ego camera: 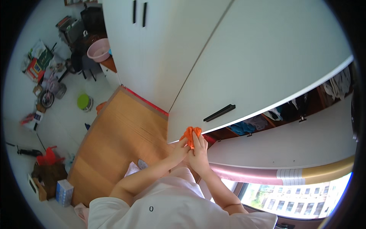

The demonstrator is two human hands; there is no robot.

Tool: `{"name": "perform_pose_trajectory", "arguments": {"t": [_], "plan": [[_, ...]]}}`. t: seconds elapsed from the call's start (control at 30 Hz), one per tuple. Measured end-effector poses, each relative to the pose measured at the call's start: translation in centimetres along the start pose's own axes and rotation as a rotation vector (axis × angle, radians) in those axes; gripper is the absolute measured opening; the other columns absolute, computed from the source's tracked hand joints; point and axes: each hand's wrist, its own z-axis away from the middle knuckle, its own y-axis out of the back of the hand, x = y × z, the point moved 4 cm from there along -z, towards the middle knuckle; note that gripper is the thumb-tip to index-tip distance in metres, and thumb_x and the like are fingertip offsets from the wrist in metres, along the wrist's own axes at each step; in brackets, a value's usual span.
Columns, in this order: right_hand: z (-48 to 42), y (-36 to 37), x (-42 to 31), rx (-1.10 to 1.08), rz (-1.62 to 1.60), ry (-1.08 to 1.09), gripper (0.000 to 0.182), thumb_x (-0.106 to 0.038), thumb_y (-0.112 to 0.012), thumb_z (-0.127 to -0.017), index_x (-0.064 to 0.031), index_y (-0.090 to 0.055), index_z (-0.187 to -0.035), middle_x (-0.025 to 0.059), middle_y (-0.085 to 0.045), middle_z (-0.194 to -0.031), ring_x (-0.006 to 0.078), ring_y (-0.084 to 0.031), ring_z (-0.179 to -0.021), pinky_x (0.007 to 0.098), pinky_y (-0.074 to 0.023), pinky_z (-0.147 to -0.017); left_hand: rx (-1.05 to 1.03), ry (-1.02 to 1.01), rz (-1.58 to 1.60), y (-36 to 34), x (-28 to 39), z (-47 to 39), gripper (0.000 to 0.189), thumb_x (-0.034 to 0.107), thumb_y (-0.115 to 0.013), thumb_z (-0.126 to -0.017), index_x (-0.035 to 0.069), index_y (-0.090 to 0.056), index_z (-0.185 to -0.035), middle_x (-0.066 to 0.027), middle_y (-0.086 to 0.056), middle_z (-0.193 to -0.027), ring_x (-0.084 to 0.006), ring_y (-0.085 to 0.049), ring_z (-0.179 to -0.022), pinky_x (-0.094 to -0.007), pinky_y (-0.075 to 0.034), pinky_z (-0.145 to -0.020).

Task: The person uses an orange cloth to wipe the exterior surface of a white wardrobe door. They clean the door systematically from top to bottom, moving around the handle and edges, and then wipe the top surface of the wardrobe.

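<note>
An orange cloth (191,135) is bunched between my two hands, at the lower edge of a white wardrobe door (246,65). My left hand (180,151) grips its lower left side. My right hand (200,151) lies over its right side with the fingers stretched along it, and part of the cloth is hidden beneath them. Just above the cloth is the door's black handle (219,112). The door stands ajar, and folded clothes (243,128) show on the brown shelves behind its edge.
A wooden platform floor (114,137) extends to my left, with a grey slipper (142,164) near my left forearm. Beyond are a pink basin (98,51), a green-lidded bucket (85,102) and a child's bicycle (48,96). At right, a pink and yellow curtain (251,174) hangs above a window.
</note>
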Motion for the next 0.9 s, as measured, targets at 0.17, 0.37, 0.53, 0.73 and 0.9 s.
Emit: {"name": "perform_pose_trajectory", "arguments": {"t": [0.17, 0.37, 0.53, 0.73, 0.9], "plan": [[0.5, 6.3, 4.6, 0.188, -0.051, 0.012, 0.068, 0.008, -0.045, -0.068, 0.0026, -0.042, -0.136, 0.0234, -0.036, -0.14, 0.0437, -0.037, -0.121, 0.0473, -0.0337, -0.106, -0.141, -0.01, -0.071, -6.5, -1.9, -4.3, 0.047, 0.002, -0.04, -0.094, 0.008, -0.036, -0.14, -0.0064, -0.046, -0.135, -0.0157, -0.045, -0.123, -0.0293, -0.037, -0.104], [-2.6, 13.1, 10.7, 0.295, -0.225, -0.081, 0.064, 0.007, -0.045, -0.07, 0.0034, -0.045, -0.134, 0.0226, -0.039, -0.14, 0.0405, -0.037, -0.125, 0.0431, -0.0294, -0.11, -0.172, 0.006, -0.138, -13.6, -1.4, -12.2, 0.055, -0.003, -0.04, -0.091, 0.008, -0.028, -0.144, -0.0069, -0.045, -0.136, -0.0155, -0.045, -0.123, -0.0287, -0.037, -0.104], [-5.7, 15.8, 15.6, 0.328, -0.337, -0.166, 0.063, 0.003, -0.046, -0.072, 0.0013, -0.045, -0.135, 0.0227, -0.039, -0.141, 0.0408, -0.036, -0.127, 0.0413, -0.0287, -0.11, -0.107, 0.084, -0.152, -18.0, 0.0, -16.4, 0.055, -0.006, -0.039, -0.087, 0.007, -0.036, -0.141, -0.0068, -0.05, -0.13, -0.0163, -0.049, -0.121, -0.0303, -0.038, -0.103], [-10.0, 17.0, 20.0, 0.416, -0.38, -0.16, 0.06, 0.001, -0.045, -0.074, 0.0026, -0.046, -0.134, 0.0283, -0.04, -0.137, 0.0429, -0.038, -0.126, 0.0428, -0.03, -0.108, -0.083, 0.112, -0.071, -20.2, 0.6, -21.4, 0.062, -0.009, -0.037, -0.08, 0.005, -0.036, -0.14, -0.0082, -0.051, -0.13, -0.0179, -0.05, -0.118, -0.0282, -0.04, -0.099], [-13.9, 17.5, 22.7, 0.487, -0.485, -0.224, 0.055, -0.001, -0.044, -0.075, 0.0075, -0.046, -0.129, 0.0281, -0.042, -0.134, 0.042, -0.039, -0.126, 0.0424, -0.0301, -0.108, -0.036, 0.089, -0.093, -21.2, 1.7, -25.0, 0.058, -0.007, -0.037, -0.083, 0.006, -0.038, -0.139, -0.0088, -0.05, -0.132, -0.0184, -0.05, -0.12, -0.0296, -0.039, -0.1]]}}
